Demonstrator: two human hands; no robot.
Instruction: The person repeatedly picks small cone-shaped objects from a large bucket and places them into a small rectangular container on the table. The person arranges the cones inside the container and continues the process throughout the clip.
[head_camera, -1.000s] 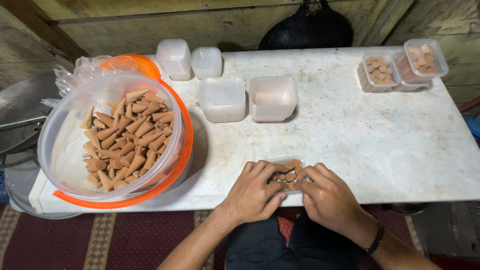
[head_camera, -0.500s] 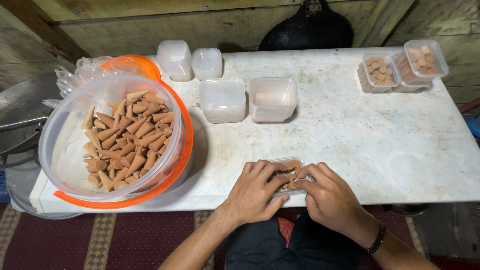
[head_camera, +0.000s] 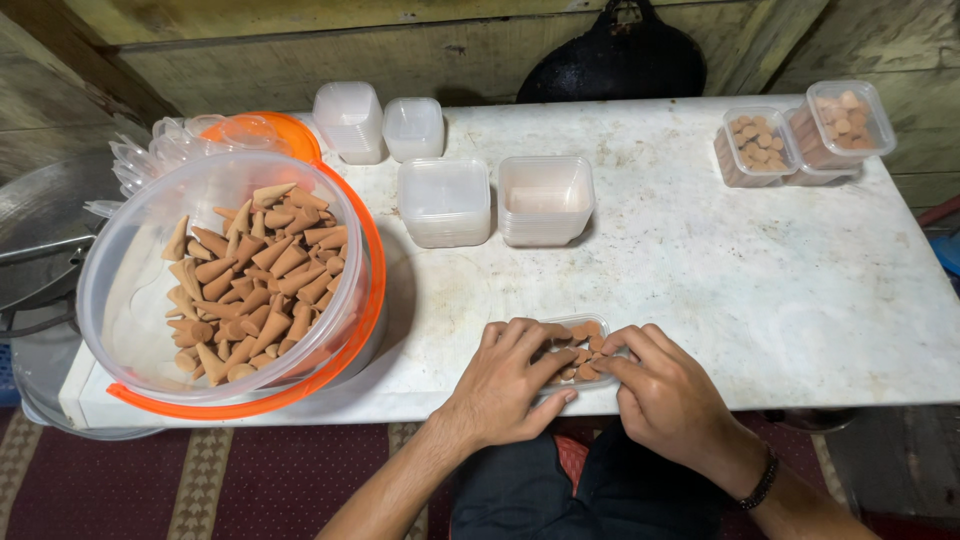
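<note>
While a small clear tub (head_camera: 578, 350) of brown cones is gripped at lower centre by the left hand (head_camera: 510, 385) and right hand (head_camera: 665, 400) | two filled tubs (head_camera: 805, 140) are seen upper right | empty tubs (head_camera: 495, 200) and a cone-filled bowl (head_camera: 240, 290) are left waiting.

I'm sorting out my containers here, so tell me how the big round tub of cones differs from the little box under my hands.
The big round tub is wide, with an orange rim, and sits tilted at the table's left end; the little box is small, rectangular and flat at the near edge. The tub's cones lie loose in a heap; the box's cones are packed tight. Nothing touches the tub, while the left hand and right hand cover the box. Both are clear plastic holding brown cones.
</note>
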